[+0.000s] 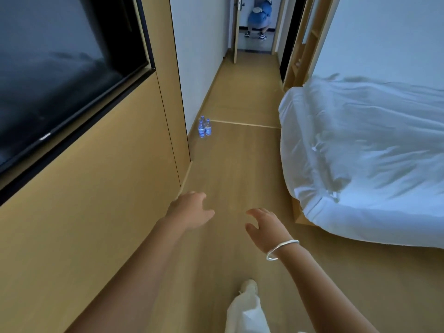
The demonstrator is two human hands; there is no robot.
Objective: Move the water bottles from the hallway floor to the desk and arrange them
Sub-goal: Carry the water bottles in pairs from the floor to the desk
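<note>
A small cluster of clear water bottles (pixel 204 127) with blue labels and caps stands upright on the wooden hallway floor, close to the white wall on the left. My left hand (pixel 192 209) and my right hand (pixel 264 225) reach forward over the floor, well short of the bottles, fingers relaxed and spread, holding nothing. A silver bangle circles my right wrist. No desk is in view.
A bed with a white duvet (pixel 360 152) fills the right side. A wood-panelled wall with a dark TV screen (pixel 55 75) runs along the left. A person (pixel 259 18) crouches in the doorway at the far end of the hallway. My foot (pixel 249 286) steps on the floor.
</note>
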